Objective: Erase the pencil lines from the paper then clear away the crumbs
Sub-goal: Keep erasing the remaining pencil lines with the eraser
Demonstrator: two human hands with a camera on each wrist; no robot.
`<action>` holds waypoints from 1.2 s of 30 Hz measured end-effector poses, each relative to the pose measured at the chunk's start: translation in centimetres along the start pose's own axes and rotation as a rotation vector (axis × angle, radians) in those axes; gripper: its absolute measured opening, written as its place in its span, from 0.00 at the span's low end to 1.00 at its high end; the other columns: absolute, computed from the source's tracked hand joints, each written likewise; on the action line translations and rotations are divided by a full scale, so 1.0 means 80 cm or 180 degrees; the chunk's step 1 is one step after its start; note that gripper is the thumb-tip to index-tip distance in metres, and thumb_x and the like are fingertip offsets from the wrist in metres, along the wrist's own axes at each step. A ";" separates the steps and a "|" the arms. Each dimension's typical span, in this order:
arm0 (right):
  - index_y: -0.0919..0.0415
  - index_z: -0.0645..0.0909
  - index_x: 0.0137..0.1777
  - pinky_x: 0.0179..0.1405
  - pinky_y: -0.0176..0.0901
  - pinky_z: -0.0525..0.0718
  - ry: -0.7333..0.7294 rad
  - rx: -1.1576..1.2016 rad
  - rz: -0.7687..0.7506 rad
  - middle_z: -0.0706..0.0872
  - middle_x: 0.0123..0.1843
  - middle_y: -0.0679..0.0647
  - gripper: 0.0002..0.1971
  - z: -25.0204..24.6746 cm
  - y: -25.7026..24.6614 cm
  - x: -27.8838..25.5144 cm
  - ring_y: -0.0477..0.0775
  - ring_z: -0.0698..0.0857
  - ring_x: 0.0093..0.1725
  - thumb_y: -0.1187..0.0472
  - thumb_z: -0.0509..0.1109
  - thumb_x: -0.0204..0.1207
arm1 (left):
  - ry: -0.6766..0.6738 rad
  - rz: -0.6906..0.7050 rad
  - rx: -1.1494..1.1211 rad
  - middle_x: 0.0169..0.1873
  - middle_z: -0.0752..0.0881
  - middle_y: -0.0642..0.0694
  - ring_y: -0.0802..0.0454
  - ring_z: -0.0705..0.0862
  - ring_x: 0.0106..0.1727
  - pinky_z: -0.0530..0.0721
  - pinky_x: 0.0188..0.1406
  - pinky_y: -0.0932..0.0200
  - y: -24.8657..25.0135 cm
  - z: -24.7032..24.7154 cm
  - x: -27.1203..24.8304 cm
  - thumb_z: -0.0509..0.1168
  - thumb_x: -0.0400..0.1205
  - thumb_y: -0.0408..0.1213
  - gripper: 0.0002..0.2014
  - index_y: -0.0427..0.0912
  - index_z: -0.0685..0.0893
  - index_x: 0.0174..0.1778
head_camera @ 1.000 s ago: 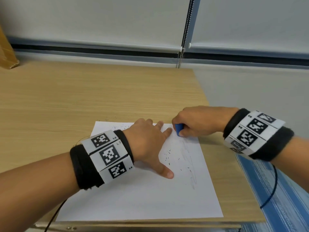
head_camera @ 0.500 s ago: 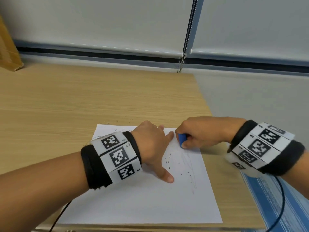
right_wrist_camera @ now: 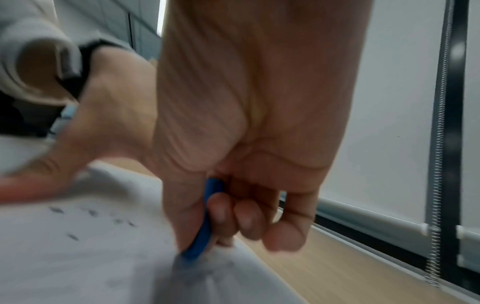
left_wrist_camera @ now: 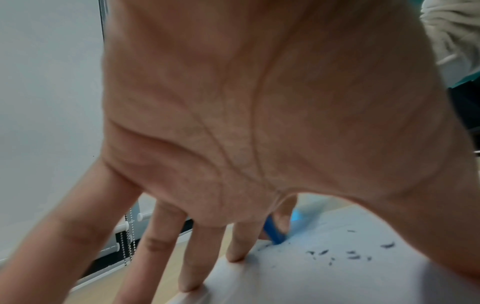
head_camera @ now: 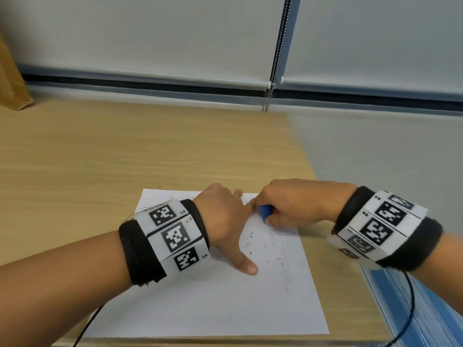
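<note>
A white sheet of paper lies at the near right corner of the wooden table. Faint pencil lines run down its right part, with dark eraser crumbs scattered beside them. My left hand presses flat on the sheet, fingers spread straight. My right hand grips a blue eraser whose lower end touches the paper near its far edge. The eraser sits right beside my left forefinger. Crumbs lie under my left palm.
A few crumbs lie on the table just beyond the paper's far edge. The table's right edge is close to my right wrist, with a blue striped surface below. Window blinds with a bead chain stand behind. A brown cardboard piece leans far left.
My right hand has rubbed the eraser a short way along the far end of the lines, close to my left forefinger. The left hand has stayed pressed on the paper.
</note>
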State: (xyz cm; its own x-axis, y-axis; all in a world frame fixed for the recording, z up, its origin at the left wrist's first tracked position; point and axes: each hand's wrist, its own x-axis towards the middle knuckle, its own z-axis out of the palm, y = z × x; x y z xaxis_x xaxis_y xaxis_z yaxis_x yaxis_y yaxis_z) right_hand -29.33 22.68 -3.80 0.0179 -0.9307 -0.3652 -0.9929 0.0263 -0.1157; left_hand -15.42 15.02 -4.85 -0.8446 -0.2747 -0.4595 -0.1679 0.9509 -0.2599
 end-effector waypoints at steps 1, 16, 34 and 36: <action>0.54 0.79 0.40 0.34 0.40 0.76 -0.0159 0.0118 0.0001 0.80 0.35 0.45 0.05 -0.001 -0.001 -0.003 0.51 0.80 0.36 0.60 0.68 0.77 | -0.0020 0.0016 0.0002 0.84 0.58 0.37 0.42 0.83 0.61 0.74 0.52 0.54 0.000 0.000 0.001 0.59 0.65 0.81 0.60 0.51 0.46 0.86; 0.56 0.80 0.39 0.34 0.39 0.75 0.0003 0.0463 0.0265 0.79 0.34 0.46 0.06 -0.012 0.035 0.004 0.48 0.77 0.34 0.59 0.71 0.77 | 0.0102 0.0028 -0.0060 0.77 0.73 0.37 0.41 0.75 0.72 0.66 0.47 0.55 0.008 -0.003 0.015 0.65 0.67 0.76 0.63 0.46 0.37 0.86; 0.58 0.82 0.42 0.37 0.41 0.80 0.0304 0.0246 0.0038 0.79 0.35 0.44 0.04 -0.013 0.021 0.012 0.48 0.80 0.36 0.63 0.67 0.78 | -0.0062 0.0002 0.0025 0.85 0.55 0.36 0.47 0.82 0.63 0.76 0.53 0.58 0.002 -0.004 0.014 0.61 0.64 0.81 0.65 0.52 0.33 0.85; 0.60 0.83 0.42 0.38 0.45 0.82 0.0231 0.0247 0.0030 0.81 0.35 0.46 0.04 -0.009 0.022 0.010 0.51 0.82 0.36 0.63 0.68 0.78 | -0.0209 -0.0079 -0.0003 0.85 0.44 0.37 0.45 0.84 0.61 0.77 0.63 0.55 0.003 -0.008 0.011 0.60 0.63 0.82 0.64 0.56 0.29 0.83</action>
State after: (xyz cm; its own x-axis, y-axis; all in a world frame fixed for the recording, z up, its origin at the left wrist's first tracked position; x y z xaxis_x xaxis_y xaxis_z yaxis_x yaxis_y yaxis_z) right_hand -31.15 21.71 -3.63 -0.0027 -0.9542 -0.2991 -0.9809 0.0607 -0.1847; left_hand -16.54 15.11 -4.74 -0.8051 -0.3070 -0.5076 -0.1889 0.9438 -0.2712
